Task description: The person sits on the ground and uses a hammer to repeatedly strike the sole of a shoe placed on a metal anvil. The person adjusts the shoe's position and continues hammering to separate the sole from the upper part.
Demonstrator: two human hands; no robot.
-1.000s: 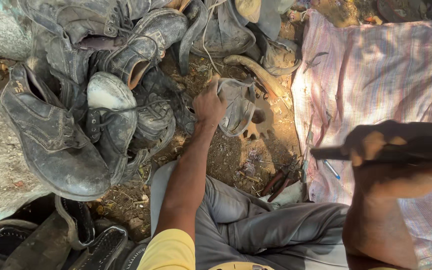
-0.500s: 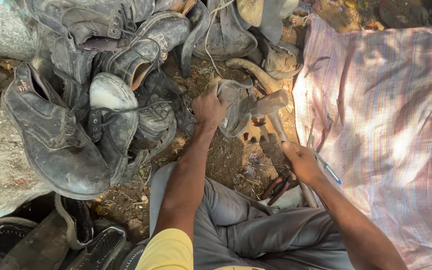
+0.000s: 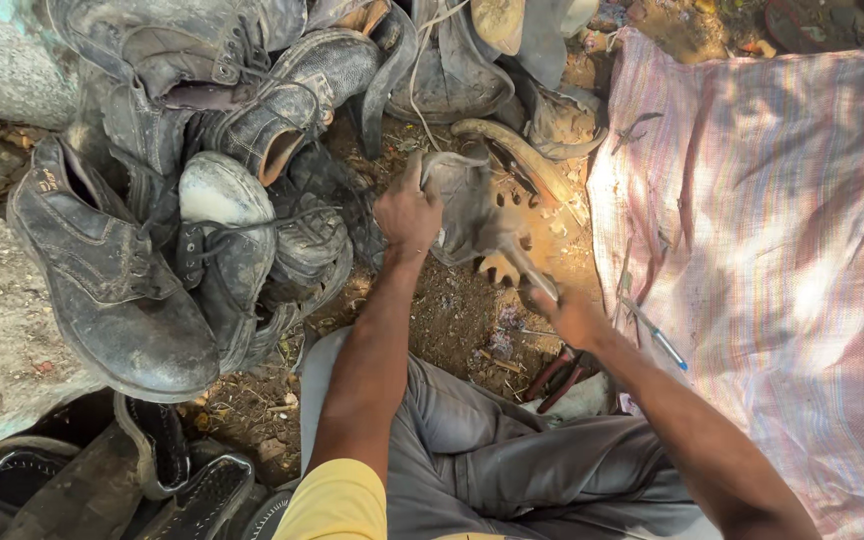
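Observation:
My left hand (image 3: 407, 215) grips a worn grey shoe piece (image 3: 467, 205) and holds it against the dirt ground in front of my knees. My right hand (image 3: 567, 315) holds a hammer (image 3: 512, 255) by its handle, the blurred head down on the grey piece. Under the piece a tan sole with round holes (image 3: 512, 235) shows. My forearms reach out over my grey trousers (image 3: 492, 460).
A heap of worn black and grey boots (image 3: 202, 200) fills the left and top. A striped pink woven sheet (image 3: 772, 240) covers the right, with a pen-like tool (image 3: 657, 335) on its edge. Red-handled pliers (image 3: 557, 375) lie by my right wrist. Dark soles (image 3: 152, 480) sit bottom left.
My right hand, raised high with the hammer a second ago, has swung down and now has the head on the grey piece. My left hand stays on the piece.

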